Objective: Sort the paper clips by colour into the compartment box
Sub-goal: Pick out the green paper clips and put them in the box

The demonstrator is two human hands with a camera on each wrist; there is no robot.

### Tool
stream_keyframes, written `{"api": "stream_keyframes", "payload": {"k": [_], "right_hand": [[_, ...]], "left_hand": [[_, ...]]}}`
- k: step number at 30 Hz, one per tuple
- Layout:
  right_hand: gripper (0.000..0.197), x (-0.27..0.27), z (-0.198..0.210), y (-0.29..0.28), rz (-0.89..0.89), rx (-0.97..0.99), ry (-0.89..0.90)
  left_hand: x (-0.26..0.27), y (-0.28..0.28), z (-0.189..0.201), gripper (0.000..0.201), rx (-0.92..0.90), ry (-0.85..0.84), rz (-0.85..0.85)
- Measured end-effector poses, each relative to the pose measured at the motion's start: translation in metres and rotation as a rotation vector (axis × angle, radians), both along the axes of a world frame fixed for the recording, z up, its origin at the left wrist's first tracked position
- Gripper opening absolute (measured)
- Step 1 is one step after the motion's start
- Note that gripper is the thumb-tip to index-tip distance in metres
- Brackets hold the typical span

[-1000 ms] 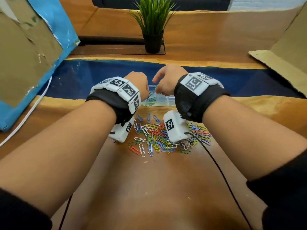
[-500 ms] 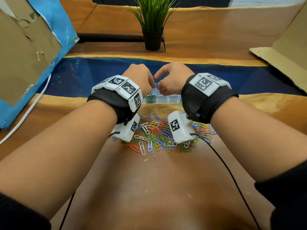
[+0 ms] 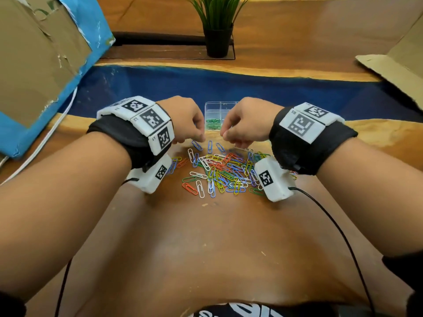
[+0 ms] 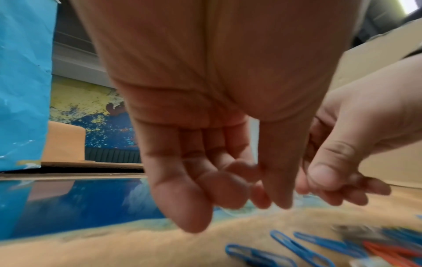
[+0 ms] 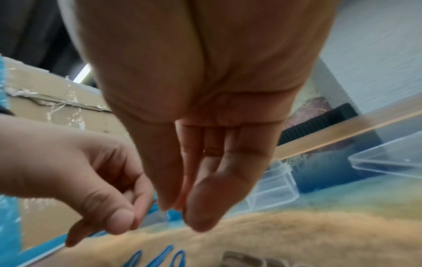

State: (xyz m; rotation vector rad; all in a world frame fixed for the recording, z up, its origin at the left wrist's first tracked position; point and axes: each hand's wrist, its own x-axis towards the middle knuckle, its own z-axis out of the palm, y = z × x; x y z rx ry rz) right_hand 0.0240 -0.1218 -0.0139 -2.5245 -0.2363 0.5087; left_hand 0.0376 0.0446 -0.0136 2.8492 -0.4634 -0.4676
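Observation:
A heap of mixed-colour paper clips (image 3: 224,170) lies on the wooden table. Just beyond it stands the clear compartment box (image 3: 219,103), with green clips (image 3: 212,124) in its near-left compartment. My left hand (image 3: 199,139) hangs over the heap's far edge with fingers loosely curled (image 4: 251,198), and I see nothing in it. My right hand (image 3: 226,136) hovers beside it, thumb against fingertips (image 5: 178,211); whether it pinches anything I cannot tell. Blue clips (image 4: 297,247) lie under the left hand. A white clip (image 3: 241,148) lies on the table below the right hand.
A potted plant (image 3: 217,30) stands at the back. A blue-edged cardboard box (image 3: 34,65) is at the left and a cardboard sheet (image 3: 400,65) at the right. A white cable (image 3: 57,129) runs along the left. A clear plastic lid (image 5: 388,162) lies right of the box.
Both hands have drawn back from above the compartment box and lowered to the far edge of the clip heap.

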Motion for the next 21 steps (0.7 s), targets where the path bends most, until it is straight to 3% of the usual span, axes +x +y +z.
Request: {"api": "stream_keyframes", "payload": {"k": [3,8,21], "right_hand": [[0.007,-0.009,-0.001,0.01,0.161,-0.151,0.043],[0.024,-0.022,-0.007,0.022,0.334,-0.322,0.059],[0.014,-0.028,-0.004,0.011,0.267,-0.35,0.019]], "left_hand": [[-0.009,0.0,-0.001,0.014,0.04,0.007,-0.064],[-0.022,-0.005,-0.008,0.018,0.128,0.083,-0.145],[-0.027,-0.001,-0.008,0.017,0.151,0.029,-0.14]]}}
